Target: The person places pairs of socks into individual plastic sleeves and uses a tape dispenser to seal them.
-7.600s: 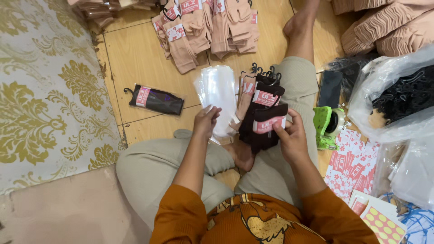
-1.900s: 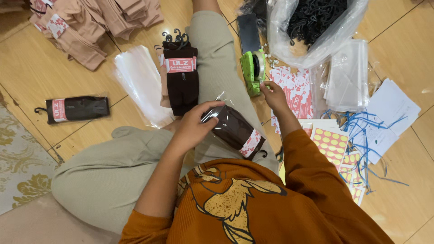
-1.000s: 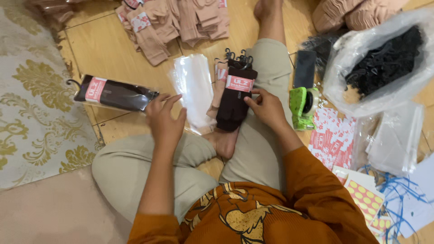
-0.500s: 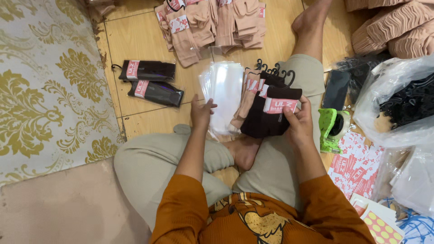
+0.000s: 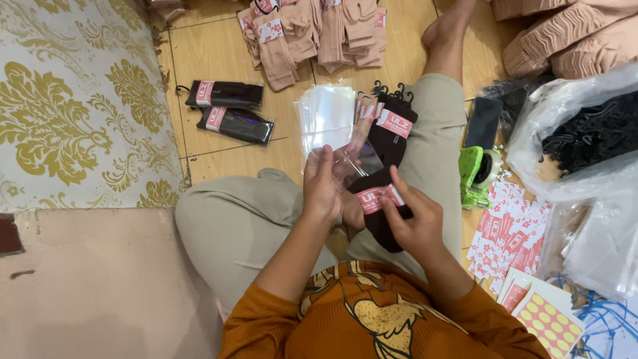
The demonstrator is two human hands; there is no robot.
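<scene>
My left hand (image 5: 323, 186) pinches a clear bag (image 5: 352, 159) open over my lap; my right hand (image 5: 413, 223) grips the dark socks (image 5: 379, 206) just below it. I'd keep the mouth spread and feed the hook (image 5: 354, 166) end in straight.

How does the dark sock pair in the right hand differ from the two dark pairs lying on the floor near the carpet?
The dark sock pair in the right hand has no wrapping; the two floor pairs are each sealed in clear bags. It is held up above the lap, beside the clear bag in the left hand; they lie flat on the wooden floor. All carry pink bands.
</scene>
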